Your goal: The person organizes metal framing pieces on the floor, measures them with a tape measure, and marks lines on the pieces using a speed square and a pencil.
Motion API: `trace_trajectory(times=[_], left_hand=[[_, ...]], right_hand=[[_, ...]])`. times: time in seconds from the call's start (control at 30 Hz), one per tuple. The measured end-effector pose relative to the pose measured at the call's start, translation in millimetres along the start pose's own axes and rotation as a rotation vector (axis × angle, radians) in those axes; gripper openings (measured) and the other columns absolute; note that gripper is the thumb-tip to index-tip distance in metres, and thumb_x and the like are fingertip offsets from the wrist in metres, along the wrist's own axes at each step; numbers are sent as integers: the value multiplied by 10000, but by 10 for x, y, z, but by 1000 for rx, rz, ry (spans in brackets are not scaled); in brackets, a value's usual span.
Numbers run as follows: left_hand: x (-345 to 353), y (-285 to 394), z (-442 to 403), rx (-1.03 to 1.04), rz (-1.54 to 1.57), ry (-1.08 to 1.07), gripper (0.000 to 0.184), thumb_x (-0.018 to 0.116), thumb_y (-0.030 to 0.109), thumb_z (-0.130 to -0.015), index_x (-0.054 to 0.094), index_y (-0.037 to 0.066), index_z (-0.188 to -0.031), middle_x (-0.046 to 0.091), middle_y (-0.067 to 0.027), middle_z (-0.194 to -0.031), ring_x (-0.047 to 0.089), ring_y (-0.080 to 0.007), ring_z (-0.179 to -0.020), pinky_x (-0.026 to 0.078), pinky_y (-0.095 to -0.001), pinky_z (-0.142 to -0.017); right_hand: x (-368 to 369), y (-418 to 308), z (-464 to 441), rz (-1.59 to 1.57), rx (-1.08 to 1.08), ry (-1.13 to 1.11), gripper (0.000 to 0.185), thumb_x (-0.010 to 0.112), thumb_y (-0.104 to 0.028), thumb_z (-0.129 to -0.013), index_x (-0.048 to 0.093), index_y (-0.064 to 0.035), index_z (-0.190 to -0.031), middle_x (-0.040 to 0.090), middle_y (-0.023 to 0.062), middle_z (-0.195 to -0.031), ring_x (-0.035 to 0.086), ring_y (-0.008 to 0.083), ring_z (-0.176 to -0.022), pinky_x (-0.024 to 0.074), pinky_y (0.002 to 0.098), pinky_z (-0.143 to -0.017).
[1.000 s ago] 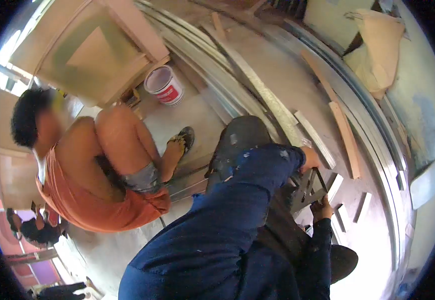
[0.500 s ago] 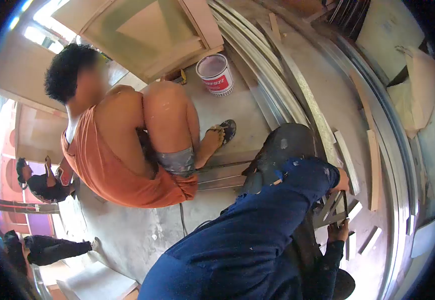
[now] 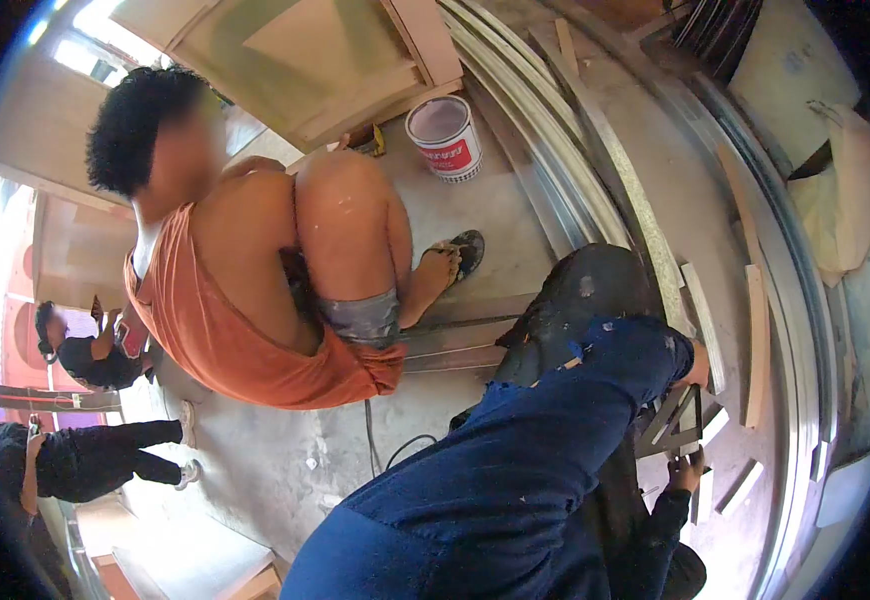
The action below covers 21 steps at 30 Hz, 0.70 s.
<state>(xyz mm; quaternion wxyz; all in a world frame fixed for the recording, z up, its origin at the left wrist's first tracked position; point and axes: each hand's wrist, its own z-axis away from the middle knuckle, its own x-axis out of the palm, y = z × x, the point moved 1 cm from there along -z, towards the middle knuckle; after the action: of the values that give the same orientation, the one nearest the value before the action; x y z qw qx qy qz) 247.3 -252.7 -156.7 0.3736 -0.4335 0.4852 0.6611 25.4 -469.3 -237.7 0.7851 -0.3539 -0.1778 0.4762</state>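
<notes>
My left hand (image 3: 698,365) comes out of a torn blue sleeve (image 3: 515,430) that crosses over my dark knee (image 3: 590,290). Its fingers are curled at the upper end of a small frame of thin strips (image 3: 669,439), partly hidden by the sleeve and wrist. My right hand (image 3: 690,470), in a dark sleeve, is closed on the frame's lower edge. What the frame is made of is hard to tell. Short pale offcuts (image 3: 741,487) lie on the floor right beside both hands.
A co-worker in an orange top (image 3: 255,330) squats to the left. A paint bucket (image 3: 445,140) stands near a wooden cabinet (image 3: 305,70). Long metal profiles (image 3: 605,160) run along the floor. Wood strips (image 3: 756,345) lie at the right. Other people stand far left, one in dark trousers (image 3: 105,455).
The view has shifted slightly. The standing person at far left has changed stance, with both feet now showing. My hands stay on the small frame.
</notes>
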Motion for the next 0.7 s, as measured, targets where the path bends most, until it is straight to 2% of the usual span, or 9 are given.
trace_trajectory(times=[0.07, 0.1, 0.13, 0.2, 0.33, 0.4, 0.53, 0.6, 0.7], left_hand=[[33, -22, -44, 26, -19, -13, 268, 743, 215, -613, 644, 145, -852, 680, -94, -867, 653, -314, -855, 526, -452, -703], [86, -44, -75, 35, -16, 2, 265, 743, 222, -616, 641, 150, -849, 680, -88, -862, 653, -314, -854, 526, -454, -699], [133, -57, -105, 43, -13, 16, 261, 743, 230, -619, 639, 156, -846, 679, -82, -857, 653, -313, -852, 526, -456, -694], [137, -50, -98, 18, -1, 7, 265, 745, 231, -618, 637, 160, -849, 677, -79, -851, 653, -316, -848, 524, -457, -689], [79, -44, -52, -4, 23, -3, 243, 724, 237, -643, 633, 170, -858, 671, -82, -840, 648, -323, -848, 521, -457, -676], [123, -46, -66, -13, 33, 25, 224, 705, 231, -658, 632, 170, -861, 670, -86, -844, 646, -323, -855, 521, -455, -678], [229, -75, -106, -15, 1, 95, 168, 653, 213, -694, 631, 160, -852, 667, -94, -843, 644, -321, -858, 522, -455, -670], [209, -85, -77, -2, 24, 104, 172, 653, 209, -688, 634, 154, -850, 668, -97, -845, 645, -323, -853, 523, -458, -666], [256, -101, -151, 7, 16, 92, 186, 661, 204, -674, 643, 149, -851, 669, -100, -851, 647, -327, -849, 526, -461, -664]], right_hand=[[56, 106, -47, 176, -429, -101, 733, 659, 72, -607, 419, -50, -1289, 519, 91, -1197, 542, 236, -1026, 479, 346, -828], [8, 183, -157, 239, -486, -125, 685, 660, 81, -637, 426, -47, -1267, 513, 100, -1187, 544, 236, -1021, 492, 347, -824], [53, 147, -111, 238, -486, -126, 685, 660, 81, -637, 426, -47, -1267, 513, 100, -1187, 544, 236, -1021, 492, 347, -824], [217, -9, 71, 313, -468, -78, 680, 728, -22, -660, 423, 4, -1267, 528, 139, -1171, 554, 219, -1019, 492, 311, -824], [75, 115, -135, 251, -365, -108, 655, 712, 44, -655, 438, -40, -1244, 513, 110, -1173, 537, 248, -1045, 501, 344, -846], [86, 123, -128, 301, -445, -63, 655, 736, 19, -654, 444, -34, -1238, 535, 120, -1149, 549, 245, -1028, 507, 343, -829], [132, 49, -47, 458, -461, 23, 643, 756, -3, -646, 464, -18, -1218, 560, 123, -1124, 566, 230, -989, 506, 327, -809], [61, 131, -160, 539, -569, 54, 642, 746, -45, -637, 478, 10, -1218, 568, 135, -1109, 595, 228, -957, 511, 320, -768], [120, 44, -56, 571, -520, 34, 653, 754, -48, -630, 477, 14, -1217, 573, 141, -1104, 604, 243, -952, 514, 330, -763]])
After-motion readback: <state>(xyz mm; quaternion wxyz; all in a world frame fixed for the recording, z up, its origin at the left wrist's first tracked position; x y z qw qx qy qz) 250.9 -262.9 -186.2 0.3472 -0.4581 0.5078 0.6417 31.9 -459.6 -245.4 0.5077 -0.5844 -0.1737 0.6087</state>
